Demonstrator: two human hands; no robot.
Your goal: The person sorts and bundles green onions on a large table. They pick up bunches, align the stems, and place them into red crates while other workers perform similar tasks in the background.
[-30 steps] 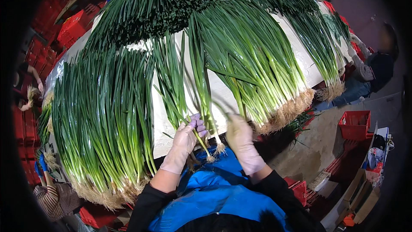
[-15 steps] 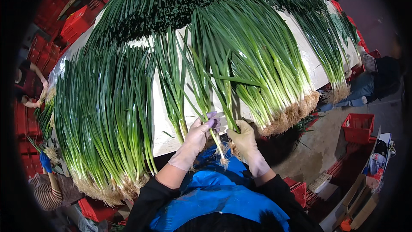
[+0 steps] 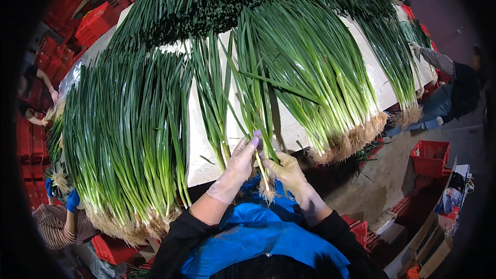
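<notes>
My left hand (image 3: 240,161), in a thin pale glove, is closed round green onions (image 3: 262,168) just above their whitish, stringy roots. Close beside it, my gloved right hand (image 3: 290,175) pinches the lower part of a green onion, fingers curled inward. Their dark leaves fan up and away over the white table (image 3: 199,147). Left of my hands a few loose green onions (image 3: 211,103) lie on the table. A wide row of green onions (image 3: 129,139) spreads farther left, roots toward me, and a thick bundle (image 3: 330,88) rests to the right.
More green onions (image 3: 206,10) are heaped across the far side. Co-workers stand around the table: a blue-gloved hand (image 3: 73,200) at lower left, a patterned sleeve (image 3: 438,59) at right. Red crates (image 3: 431,157) sit on the floor. My blue apron (image 3: 268,240) meets the near edge.
My right hand has moved left, close to my left hand, bringing its green onion against the others. At lower left, the co-worker's blue-gloved hands have shifted.
</notes>
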